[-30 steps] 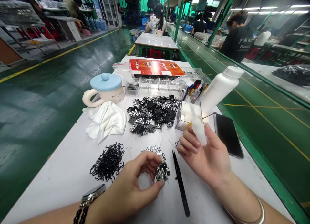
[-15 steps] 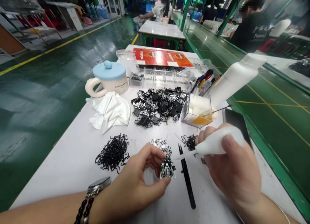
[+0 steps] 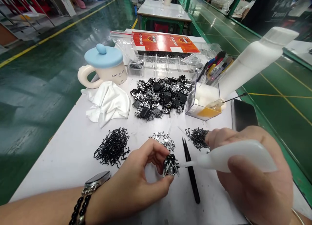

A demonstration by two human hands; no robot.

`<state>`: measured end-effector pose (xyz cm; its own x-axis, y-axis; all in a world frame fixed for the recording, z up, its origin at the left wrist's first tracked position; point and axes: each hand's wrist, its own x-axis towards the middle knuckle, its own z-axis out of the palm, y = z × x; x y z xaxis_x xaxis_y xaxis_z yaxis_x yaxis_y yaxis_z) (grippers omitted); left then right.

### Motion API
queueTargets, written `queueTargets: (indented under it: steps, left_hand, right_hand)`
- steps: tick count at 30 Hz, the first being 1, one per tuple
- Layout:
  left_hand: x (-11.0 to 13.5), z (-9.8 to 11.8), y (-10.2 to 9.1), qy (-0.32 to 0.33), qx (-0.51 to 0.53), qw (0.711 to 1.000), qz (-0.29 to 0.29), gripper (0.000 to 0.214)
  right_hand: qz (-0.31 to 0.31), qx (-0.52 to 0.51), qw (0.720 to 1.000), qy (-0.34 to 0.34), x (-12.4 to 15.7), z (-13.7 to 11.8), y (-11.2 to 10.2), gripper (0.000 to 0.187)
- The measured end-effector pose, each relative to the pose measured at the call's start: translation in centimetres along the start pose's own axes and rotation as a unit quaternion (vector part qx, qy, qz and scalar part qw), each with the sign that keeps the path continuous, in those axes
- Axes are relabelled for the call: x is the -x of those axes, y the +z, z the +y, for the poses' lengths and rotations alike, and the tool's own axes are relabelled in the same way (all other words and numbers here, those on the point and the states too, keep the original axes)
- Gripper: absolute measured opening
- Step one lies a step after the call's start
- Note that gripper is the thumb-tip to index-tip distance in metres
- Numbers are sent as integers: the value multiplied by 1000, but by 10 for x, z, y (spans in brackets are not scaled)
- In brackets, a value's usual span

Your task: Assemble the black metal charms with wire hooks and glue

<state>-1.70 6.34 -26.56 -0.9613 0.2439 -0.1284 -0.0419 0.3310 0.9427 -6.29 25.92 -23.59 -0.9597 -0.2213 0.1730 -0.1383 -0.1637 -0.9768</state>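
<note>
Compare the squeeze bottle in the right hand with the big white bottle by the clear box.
The squeeze bottle lies nearly level in the right hand, while the big white bottle stands tilted beside the clear box. The squeeze bottle narrows to a thin nozzle aimed at the metal piece; the big white bottle ends in a broad, blunt cap. The squeeze bottle is held; the big white bottle is not. Both are milky white plastic.

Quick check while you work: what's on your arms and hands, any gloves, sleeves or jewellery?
No gloves or sleeves: both forearms are bare. The left hand has a silver-toned wristwatch on a metal band, with a black beaded bracelet beside it. The right hand has a thin silver bangle at the wrist.
</note>
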Motion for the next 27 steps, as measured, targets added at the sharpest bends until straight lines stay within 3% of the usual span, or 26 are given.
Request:
queueTargets:
  steps: [12,27]
  left_hand:
    - [-2,2,-1,-8,-1,1000,-3,29]
    - [-1,-1,1,-1,13,1000,3,29]
  right_hand:
    - [26,19,999,10,1,-1,2,16]
    - [-2,31,999,28,2,-5,1,15]
